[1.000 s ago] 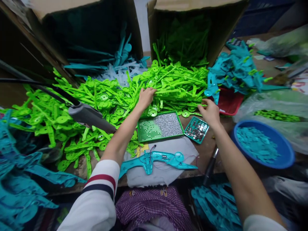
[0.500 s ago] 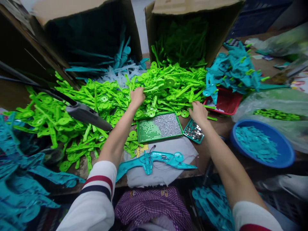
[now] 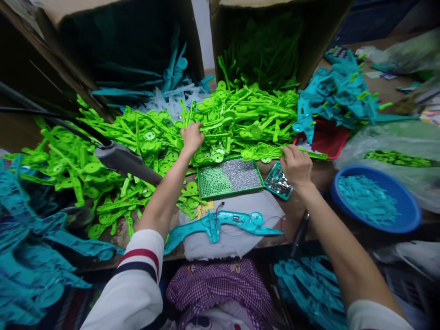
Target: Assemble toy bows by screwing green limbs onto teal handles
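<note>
My left hand (image 3: 192,137) is closed at the middle of a heap of bright green plastic parts (image 3: 147,137), gripping a long green plastic part (image 3: 220,123) that points right. Lower on the right, my right hand (image 3: 297,166) pinches another long green plastic part (image 3: 264,152) with a round disc end. Below the hands lies a green tray (image 3: 213,179) of small silvery pieces, beside a small teal tray (image 3: 279,182) of shiny metal bits. Nearest me, a translucent blue plastic shell (image 3: 213,224) with thin wires rests on a white cloth (image 3: 240,245).
Two cardboard boxes (image 3: 206,59) stand open behind the heap. A grey rod-like tool (image 3: 127,162) slants in from the left. Blue shells (image 3: 30,247) pile at left. On the right are a red tray (image 3: 335,142), more blue shells (image 3: 340,96) and a blue basin (image 3: 414,215).
My right hand has moved slightly right and now has a long green part lifted at the heap's edge. The left hand stays over the heap, and the whole view has shifted slightly.
</note>
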The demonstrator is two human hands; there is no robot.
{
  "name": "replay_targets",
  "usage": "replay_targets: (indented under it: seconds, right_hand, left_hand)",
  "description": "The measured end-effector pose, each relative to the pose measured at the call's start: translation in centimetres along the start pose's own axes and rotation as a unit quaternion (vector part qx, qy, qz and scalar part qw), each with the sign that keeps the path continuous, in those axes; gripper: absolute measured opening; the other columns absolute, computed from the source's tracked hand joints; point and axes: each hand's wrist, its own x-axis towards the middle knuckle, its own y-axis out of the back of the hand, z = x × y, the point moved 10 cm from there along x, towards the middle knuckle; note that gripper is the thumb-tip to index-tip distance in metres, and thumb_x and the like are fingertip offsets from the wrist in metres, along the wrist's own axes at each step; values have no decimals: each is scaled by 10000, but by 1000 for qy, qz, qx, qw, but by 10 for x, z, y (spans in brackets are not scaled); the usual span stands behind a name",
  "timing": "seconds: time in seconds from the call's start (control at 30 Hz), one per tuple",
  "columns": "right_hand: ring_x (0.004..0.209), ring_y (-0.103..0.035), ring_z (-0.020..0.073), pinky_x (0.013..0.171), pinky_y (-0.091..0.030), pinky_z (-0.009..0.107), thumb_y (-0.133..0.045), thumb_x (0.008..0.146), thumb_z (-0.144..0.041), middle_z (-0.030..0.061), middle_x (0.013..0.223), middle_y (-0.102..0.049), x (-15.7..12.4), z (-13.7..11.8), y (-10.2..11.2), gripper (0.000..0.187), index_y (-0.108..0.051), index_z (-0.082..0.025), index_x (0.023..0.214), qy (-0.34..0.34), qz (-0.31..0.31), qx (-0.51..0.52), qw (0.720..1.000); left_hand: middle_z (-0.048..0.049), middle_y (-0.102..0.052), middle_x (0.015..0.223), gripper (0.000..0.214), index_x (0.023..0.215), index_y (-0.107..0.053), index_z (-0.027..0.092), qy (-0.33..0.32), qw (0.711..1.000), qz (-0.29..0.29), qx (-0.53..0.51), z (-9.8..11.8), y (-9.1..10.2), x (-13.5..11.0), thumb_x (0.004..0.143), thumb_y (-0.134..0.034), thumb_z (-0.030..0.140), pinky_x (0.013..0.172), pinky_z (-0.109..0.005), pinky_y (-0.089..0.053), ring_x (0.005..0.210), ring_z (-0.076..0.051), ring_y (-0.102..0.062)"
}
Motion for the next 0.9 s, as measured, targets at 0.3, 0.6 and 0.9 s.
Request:
replay_targets:
  seconds: [0.3,0.6,0.9]
  right_hand:
    - [1045,-649,261,803,-451,369,-478,941,-252,164,1158,-700,-6,-2,10,326,-675,-173,1188,14,67,36,997]
    - [1068,-671,262,875,-464,403,-468,954,-332,140,1142,-721,-10,2,9,321,-718,-223,1123,-45,39,65,996]
    - [1131,-651,292,891,-486,408,-354,987,-278,167,1338,-656,32,-31,-32,474,-635,-141,1344,-22,-103,97,990]
  left_hand:
    - [-105,-679,1240,430,1213,-684,232,-9,1000,1,7,-1,8,-14,843,-505,107,1025,-475,-352,1190,-302,-589]
    - [-119,-660,1255,435,1187,-687,233,-14,999,-18,26,-3,4,-27,840,-465,96,1016,-470,-358,1233,-310,-551]
    - [-137,-517,1450,565,1327,-594,266,8,998,-59,7,-10,-10,-25,787,-583,100,1077,-542,-337,1362,-341,-439]
